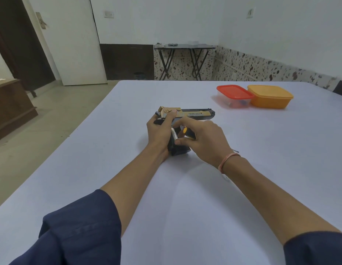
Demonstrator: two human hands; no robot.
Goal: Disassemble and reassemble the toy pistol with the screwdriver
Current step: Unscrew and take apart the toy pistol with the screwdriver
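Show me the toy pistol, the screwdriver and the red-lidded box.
toy pistol (197,113), head view, on its gold slide.
screwdriver (185,130), head view, on the handle's yellow end.
red-lidded box (234,91), head view, on its lid.

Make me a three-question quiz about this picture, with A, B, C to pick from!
1. Where is the orange box? A. on the floor B. beside the red-lidded box on the table C. on a chair
2. What colour is the top of the toy pistol? A. gold B. green C. pink
3. What is the right hand doing? A. lying flat B. holding the screwdriver C. lifting a lid
Answers: 1 B, the boxes sit side by side at the table's far right; 2 A, gold above a black grip; 3 B, it grips the handle.
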